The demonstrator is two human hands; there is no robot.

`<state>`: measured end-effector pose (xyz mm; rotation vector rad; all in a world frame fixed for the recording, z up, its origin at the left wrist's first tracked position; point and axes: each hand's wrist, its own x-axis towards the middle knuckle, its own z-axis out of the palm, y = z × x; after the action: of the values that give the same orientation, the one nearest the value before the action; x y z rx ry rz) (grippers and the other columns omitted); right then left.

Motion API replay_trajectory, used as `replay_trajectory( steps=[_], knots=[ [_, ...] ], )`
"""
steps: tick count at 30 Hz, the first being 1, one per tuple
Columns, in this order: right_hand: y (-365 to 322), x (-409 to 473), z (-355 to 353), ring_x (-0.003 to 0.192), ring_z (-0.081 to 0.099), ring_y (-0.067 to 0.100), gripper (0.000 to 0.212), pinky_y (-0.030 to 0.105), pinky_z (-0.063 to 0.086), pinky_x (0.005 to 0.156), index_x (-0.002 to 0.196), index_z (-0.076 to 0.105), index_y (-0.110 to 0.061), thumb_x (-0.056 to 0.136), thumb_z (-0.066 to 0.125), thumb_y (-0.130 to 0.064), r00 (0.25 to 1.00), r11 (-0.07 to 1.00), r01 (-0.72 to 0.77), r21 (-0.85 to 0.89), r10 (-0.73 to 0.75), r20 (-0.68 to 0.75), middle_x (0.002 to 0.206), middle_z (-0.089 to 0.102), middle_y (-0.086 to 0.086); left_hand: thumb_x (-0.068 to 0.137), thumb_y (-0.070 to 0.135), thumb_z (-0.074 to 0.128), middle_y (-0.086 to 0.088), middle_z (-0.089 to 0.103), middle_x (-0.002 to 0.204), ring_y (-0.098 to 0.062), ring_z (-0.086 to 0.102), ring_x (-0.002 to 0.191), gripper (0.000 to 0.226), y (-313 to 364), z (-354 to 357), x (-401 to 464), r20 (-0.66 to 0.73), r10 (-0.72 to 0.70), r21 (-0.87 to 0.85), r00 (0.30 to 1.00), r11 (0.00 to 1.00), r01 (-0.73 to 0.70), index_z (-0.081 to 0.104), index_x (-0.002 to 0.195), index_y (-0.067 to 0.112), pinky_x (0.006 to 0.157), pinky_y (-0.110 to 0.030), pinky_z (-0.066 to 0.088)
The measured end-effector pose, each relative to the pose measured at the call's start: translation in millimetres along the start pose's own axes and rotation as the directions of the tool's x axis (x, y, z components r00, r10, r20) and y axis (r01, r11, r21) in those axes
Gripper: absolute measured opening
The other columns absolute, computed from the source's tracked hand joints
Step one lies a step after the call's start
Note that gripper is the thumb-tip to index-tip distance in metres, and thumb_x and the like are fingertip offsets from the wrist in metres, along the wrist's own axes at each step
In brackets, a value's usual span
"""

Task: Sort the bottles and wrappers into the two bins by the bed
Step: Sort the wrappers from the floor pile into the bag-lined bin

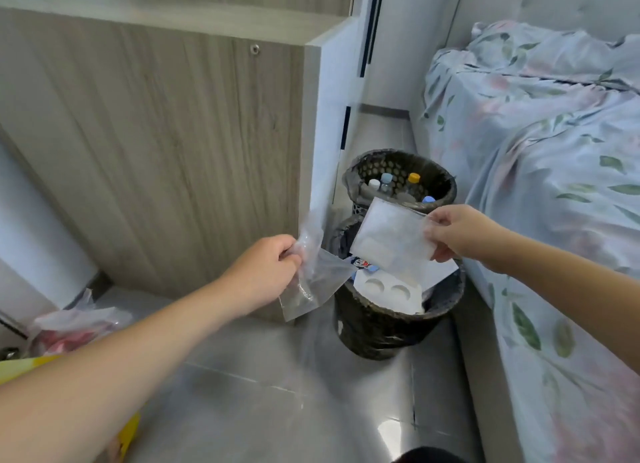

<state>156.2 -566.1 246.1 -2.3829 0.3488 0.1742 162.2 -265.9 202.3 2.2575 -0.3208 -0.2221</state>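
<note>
Two dark woven bins stand between the cabinet and the bed. The far bin (360, 171) holds several capped bottles (386, 182). The near bin (374, 327) holds wrappers and a white moulded tray (384, 291). My left hand (263, 272) grips a clear plastic bag (311, 282) just left of the near bin's rim. My right hand (460, 234) pinches a flat white wrapper (391, 237) by its right edge, holding it over the near bin.
A wood-grain cabinet side (173, 151) rises to the left. The bed with a floral cover (540, 157) runs along the right. At the lower left of the grey floor (277, 393) lie a plastic bag with red contents (72, 327) and something yellow (128, 435).
</note>
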Motion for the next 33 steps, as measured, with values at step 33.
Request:
replay_trajectory(
  steps=[33],
  knots=[
    [38.3,7.0,84.4,0.133,0.035,0.023,0.051,0.027,0.026,0.11,0.141,0.038,-0.01,0.091,0.047,-0.013,0.84,0.711,0.543,-0.448,-0.473,0.267,0.145,0.038,0.005,0.097,0.036,0.045,-0.003,0.049,0.131,-0.027,0.05,0.118,0.036,-9.7,73.7,41.0,0.122,0.12,0.575,0.985,0.8,-0.169,0.049,0.127,0.016,0.093,-0.042,0.047]
  ],
)
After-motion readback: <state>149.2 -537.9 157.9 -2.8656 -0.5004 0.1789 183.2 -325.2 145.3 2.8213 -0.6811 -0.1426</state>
